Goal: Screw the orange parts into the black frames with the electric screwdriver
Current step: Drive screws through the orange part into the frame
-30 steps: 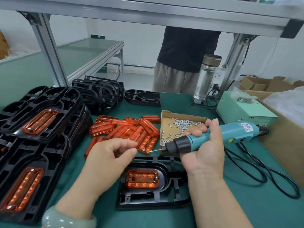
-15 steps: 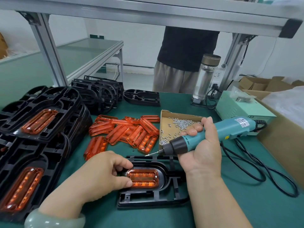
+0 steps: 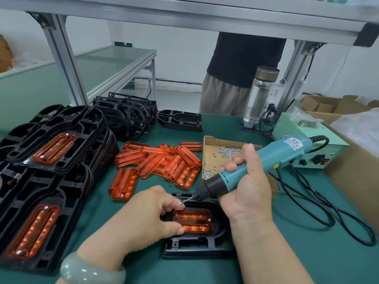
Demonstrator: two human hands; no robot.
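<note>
Presently we held the electric screwdriver (image 3: 274, 160) in the right hand (image 3: 248, 191), with the fingers wrapped fully round its teal barrel so that the tool could be steered like a pen. We kept it slanted down and to the left. Its bit carried one screw (image 3: 180, 203) at the tip, just above the upper left corner of the orange part (image 3: 193, 221). That part lay seated in the recess of the black frame (image 3: 196, 245), which rested flat on the green table (image 3: 297, 253) directly in front of us.

The left hand (image 3: 147, 218) gripped the left end of the orange part. The thumb pressed on its near edge, the curled fingers lay over its far edge, and the forefinger touched the screw. We judged that this grip served two ends: it kept the part from shifting in the recess, and it guided the screw toward its hole. A bright spot at the part's right end appeared to be a fastener already seated, but we could not confirm it.

Supplies were staged within reach:
- The cardboard tray (image 3: 210, 147) of screws sat just beside the right hand.
- Loose orange parts (image 3: 155, 162) lay behind the frame.
- Finished assemblies (image 3: 51, 148) were stacked to the left.

The next move called for the tool to be brought upright over the hole, since a slanted start could slip onto the finger.
</note>
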